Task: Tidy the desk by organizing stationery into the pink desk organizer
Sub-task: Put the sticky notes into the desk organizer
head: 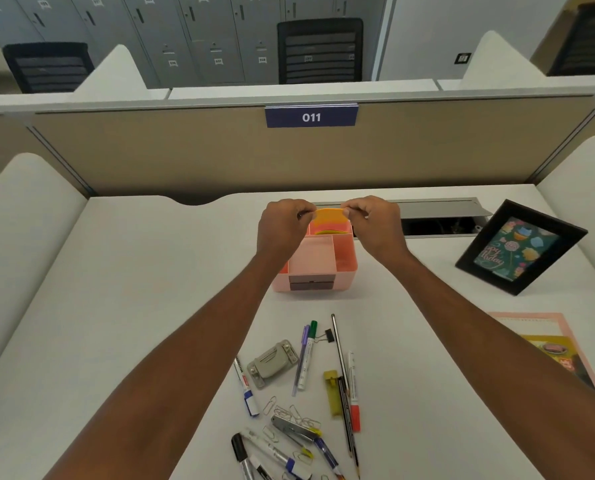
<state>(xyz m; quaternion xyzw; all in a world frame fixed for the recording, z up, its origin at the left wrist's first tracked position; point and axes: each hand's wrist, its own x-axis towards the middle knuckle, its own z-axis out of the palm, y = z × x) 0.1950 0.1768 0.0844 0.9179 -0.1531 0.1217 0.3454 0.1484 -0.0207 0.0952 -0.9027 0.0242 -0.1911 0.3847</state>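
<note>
Farthest back, the left hand (284,226) hovered over the rear left corner of the pink desk organizer (344,280). Its grip was narrowed to a pinch, thumb and forefinger nipping the top left corner of a stack of sticky notes (329,216), the other fingers curled in. The notes, orange on top and pink below, stood upright between the 2 hands, their lower part down inside the organizer's rear compartment. The right hand (375,225) mirrored it, pinching the top right corner in the same tight grip. The organizer sat on the white worktop (150,289), a grey drawer in its front face. Well to its right a black picture frame (521,247) leaned back.

Nearer, loose stationery lay between the forearms. From the left came a blue-capped marker (244,386), a grey hole punch (273,362) just beside it, and a purple pen (301,358) touching a green-capped marker (309,348). Then followed a black binder clip (329,336), a long dark pen (339,351), a yellow plastic piece (331,393) too small to identify, and a red-capped marker (354,393). Paper clips (289,414) lay scattered below the punch, and a black-capped marker (238,446) lay near the bottom edge. At the far right a pink booklet (552,348) lay flat.
</note>
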